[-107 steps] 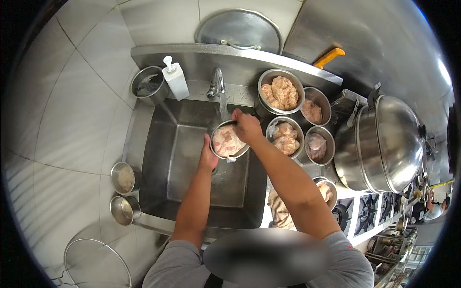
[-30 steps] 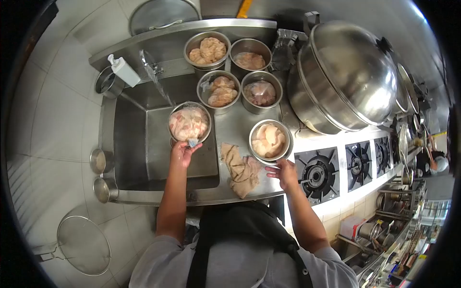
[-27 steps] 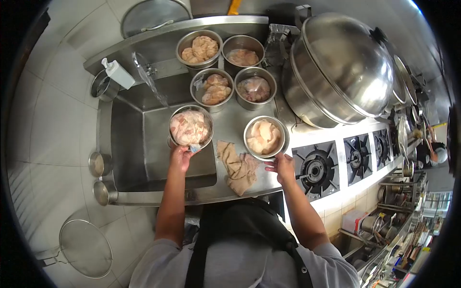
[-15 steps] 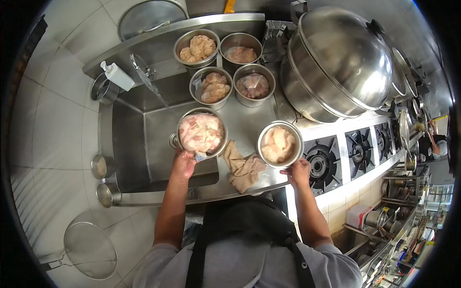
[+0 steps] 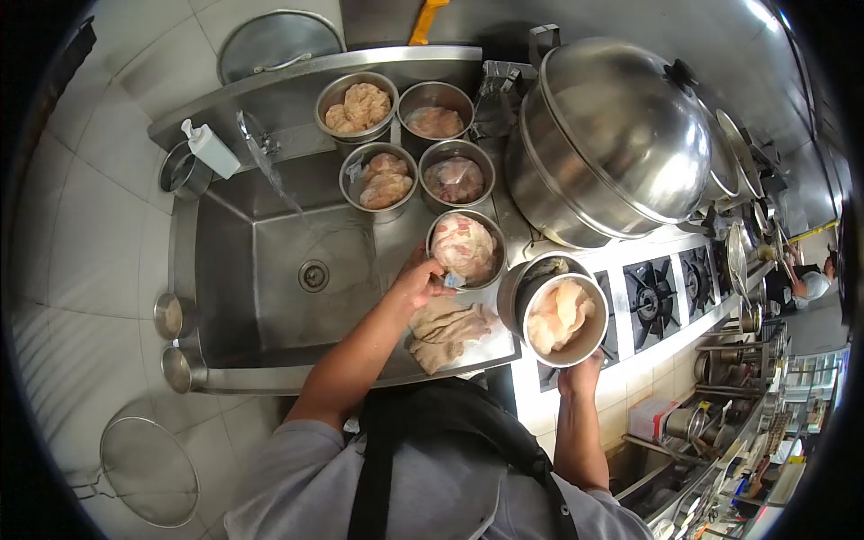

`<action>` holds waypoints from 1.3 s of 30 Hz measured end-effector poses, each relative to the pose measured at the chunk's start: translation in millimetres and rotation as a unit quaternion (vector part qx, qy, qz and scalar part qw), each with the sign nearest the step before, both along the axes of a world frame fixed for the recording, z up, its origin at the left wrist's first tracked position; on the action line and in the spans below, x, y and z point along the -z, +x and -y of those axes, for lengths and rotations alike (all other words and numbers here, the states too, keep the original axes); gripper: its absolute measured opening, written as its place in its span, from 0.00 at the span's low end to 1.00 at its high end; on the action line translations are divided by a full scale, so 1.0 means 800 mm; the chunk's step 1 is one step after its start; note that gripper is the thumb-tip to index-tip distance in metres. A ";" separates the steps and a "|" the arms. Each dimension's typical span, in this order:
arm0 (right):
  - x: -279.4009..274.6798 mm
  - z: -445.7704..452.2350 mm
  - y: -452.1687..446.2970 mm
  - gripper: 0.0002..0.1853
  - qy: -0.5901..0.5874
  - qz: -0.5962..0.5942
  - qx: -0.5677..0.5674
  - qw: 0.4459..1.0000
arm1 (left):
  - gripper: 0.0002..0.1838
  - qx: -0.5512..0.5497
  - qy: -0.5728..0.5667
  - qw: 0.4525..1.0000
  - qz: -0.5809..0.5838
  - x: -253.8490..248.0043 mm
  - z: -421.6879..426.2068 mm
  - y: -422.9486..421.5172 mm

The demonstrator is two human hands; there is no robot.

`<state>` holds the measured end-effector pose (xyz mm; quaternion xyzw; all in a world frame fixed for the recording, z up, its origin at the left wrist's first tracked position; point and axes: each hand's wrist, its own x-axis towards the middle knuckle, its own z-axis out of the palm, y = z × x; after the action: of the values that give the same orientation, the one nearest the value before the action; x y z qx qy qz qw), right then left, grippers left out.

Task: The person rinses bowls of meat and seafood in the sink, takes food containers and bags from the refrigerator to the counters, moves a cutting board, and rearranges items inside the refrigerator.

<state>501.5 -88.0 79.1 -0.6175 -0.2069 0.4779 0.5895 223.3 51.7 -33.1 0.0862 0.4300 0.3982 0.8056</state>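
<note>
A: What's changed?

B: The left hand (image 5: pixel 417 281) has brought its steel pot (image 5: pixel 501 256) from the sink (image 5: pixel 292 333) to the counter (image 5: pixel 490 349), so the meat (image 5: pixel 463 245) now sits beside the other pots. Its fingers curl partway around the near-left wall.

A: And the right hand (image 5: pixel 581 373)?

B: Under the near edge of the tilted bowl (image 5: pixel 591 338), supporting it; I can't tell how far its fingers close. The bowl has shifted, exposing a deeper pot (image 5: pixel 508 299) behind it, on the left.

A: Textures?

B: Pink-and-white marbled meat, bunched roundly; smooth, pale slabs (image 5: pixel 560 313) in the bowl; brushed round steel; a rumpled tan cloth (image 5: pixel 443 335) near the left hand.
</note>
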 end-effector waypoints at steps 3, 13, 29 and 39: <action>-0.009 0.003 -0.003 0.10 0.004 -0.002 -0.018 1.000 | 0.42 0.020 -0.001 0.998 -0.065 0.003 -0.014 0.018; -0.039 -0.052 -0.080 0.06 0.059 0.044 -0.211 0.975 | 0.25 -0.150 0.241 0.942 -0.177 -0.120 0.020 -0.083; 0.040 -0.143 -0.344 0.10 -0.056 0.087 -0.388 0.916 | 0.20 -0.054 0.264 0.790 -0.551 -0.131 0.101 -0.277; 0.093 -0.197 -0.419 0.12 0.029 0.153 -0.485 0.860 | 0.10 -0.203 0.190 0.761 -0.586 -0.109 0.167 -0.285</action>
<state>166.2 69.6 4.6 -0.4865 -0.5818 0.5969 0.2617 -4.6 -81.9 54.5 0.3646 0.7415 0.4975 0.2641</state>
